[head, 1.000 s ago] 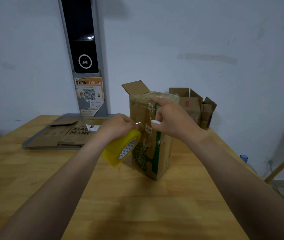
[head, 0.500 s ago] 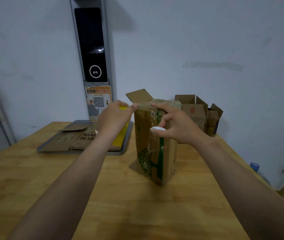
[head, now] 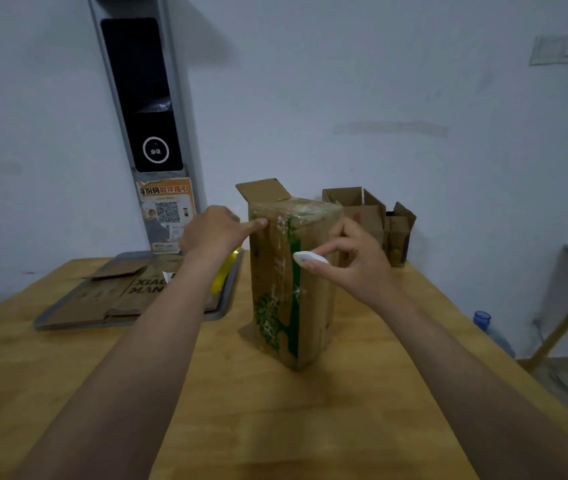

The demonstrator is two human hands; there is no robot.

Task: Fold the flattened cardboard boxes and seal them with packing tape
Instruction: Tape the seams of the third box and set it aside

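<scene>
Since half a second ago the right hand (head: 355,263) has slid off the top edge of the box (head: 289,299) onto its right side, and it pinches a small white tool (head: 310,259) between thumb and fingers. The left hand (head: 211,233) presses its thumb on the box's upper left edge, fingers curled round a yellow tape roll (head: 222,275) showing underneath. The box stands upright mid-table (head: 275,427), one flap raised, near a tray (head: 50,323) of flat cardboard (head: 130,289).
</scene>
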